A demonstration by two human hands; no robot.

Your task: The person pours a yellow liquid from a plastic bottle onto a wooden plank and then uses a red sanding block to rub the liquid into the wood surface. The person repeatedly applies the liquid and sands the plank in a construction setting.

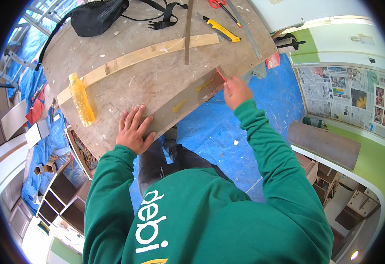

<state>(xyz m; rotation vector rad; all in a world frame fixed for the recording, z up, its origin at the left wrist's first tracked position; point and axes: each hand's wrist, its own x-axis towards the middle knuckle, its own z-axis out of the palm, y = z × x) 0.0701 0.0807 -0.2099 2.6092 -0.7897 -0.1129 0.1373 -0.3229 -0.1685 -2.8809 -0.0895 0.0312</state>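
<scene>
A grey-brown strip of board lies slantwise along the worktable's near edge, with two yellowish smears, like glue, on its upper face. My left hand rests flat with fingers spread over the strip's left end. At the other end my right hand is closed, pinching a thin, flat red tool set across the strip. Most of that tool is hidden by my fingers, and its exact kind does not show. A bottle of yellow liquid lies left of my left hand.
On the worktable lie a long pale wooden batten, a narrow brown strip, a yellow utility knife, a metal ruler, red-handled scissors and a black bag. Blue sheeting covers the floor.
</scene>
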